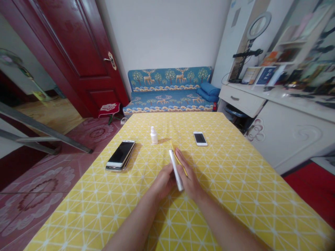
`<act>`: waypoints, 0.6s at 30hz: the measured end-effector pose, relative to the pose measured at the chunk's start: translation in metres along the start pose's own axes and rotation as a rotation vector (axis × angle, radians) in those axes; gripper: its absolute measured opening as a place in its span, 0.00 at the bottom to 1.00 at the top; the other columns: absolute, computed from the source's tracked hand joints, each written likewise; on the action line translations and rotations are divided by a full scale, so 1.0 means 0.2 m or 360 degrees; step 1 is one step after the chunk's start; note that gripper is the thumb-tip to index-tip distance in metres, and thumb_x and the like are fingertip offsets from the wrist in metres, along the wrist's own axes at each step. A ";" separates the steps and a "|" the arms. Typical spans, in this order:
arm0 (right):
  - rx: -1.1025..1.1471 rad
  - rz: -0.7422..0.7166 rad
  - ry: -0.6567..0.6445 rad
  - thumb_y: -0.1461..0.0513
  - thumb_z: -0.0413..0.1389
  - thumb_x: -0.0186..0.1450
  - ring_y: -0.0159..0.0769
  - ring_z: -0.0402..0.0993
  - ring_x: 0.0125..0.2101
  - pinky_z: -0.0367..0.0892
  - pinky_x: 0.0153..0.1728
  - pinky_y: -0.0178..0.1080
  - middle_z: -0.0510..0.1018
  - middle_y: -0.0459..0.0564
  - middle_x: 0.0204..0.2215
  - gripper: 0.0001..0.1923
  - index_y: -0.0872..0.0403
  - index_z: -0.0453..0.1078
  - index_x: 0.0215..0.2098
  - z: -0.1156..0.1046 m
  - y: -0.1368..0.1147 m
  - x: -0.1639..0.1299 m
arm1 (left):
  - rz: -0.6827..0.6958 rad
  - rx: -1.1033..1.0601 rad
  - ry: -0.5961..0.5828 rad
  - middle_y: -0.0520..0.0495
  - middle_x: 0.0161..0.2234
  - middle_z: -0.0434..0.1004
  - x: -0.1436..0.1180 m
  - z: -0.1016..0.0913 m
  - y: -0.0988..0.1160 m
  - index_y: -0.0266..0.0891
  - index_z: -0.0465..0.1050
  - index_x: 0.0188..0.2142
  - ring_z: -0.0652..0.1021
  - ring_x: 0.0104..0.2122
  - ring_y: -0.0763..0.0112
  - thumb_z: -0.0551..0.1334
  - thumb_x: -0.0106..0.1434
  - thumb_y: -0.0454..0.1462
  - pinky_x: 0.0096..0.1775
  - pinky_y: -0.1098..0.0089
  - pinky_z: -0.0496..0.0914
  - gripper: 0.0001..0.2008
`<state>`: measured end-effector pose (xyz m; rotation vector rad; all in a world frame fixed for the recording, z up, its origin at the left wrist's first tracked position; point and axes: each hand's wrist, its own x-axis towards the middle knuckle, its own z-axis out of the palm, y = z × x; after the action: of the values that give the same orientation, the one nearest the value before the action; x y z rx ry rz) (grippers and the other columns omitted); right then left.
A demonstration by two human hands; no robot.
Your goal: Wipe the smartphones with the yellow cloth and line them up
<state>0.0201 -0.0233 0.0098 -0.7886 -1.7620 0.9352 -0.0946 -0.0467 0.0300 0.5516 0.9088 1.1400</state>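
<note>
Both forearms reach in from the near edge over a yellow tablecloth crossed with white lines. The left hand is closed round a white phone from its left side, fingers bent and gap taken up by the phone, which shows nearly edge-on above the middle of the table. The right hand lies along the other side, its fingers almost straight, with a thin yellow cloth gripped in it — the cloth runs beside the phone, and its upper corner sticks out past the fingertips. How firmly the right hand presses is hard to tell.

A little farther off, to the left, a stack of phones lies with a dark screen in a white frame on top. A small white bottle stands upright between the stack and the hands, and another white phone lies flat, screen up, to the right.

Past the table is a blue sofa patterned with deer and trees, a folded blue bundle at its right end. A red door stands to the left — a white cabinet to the right, with a ring light on it.
</note>
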 end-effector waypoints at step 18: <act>-0.0120 -0.0302 -0.0229 0.58 0.44 0.72 0.40 0.62 0.61 0.54 0.63 0.54 0.69 0.47 0.60 0.21 0.45 0.63 0.61 -0.03 -0.09 -0.02 | 0.0018 -0.0528 -0.0001 0.36 0.39 0.79 0.05 -0.11 0.06 0.30 0.73 0.40 0.79 0.41 0.62 0.57 0.63 0.34 0.40 0.68 0.74 0.10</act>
<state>0.0243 -0.0339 0.0251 -0.6011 -1.9690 0.8191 -0.1179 -0.0342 0.0237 0.2858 0.6968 1.2689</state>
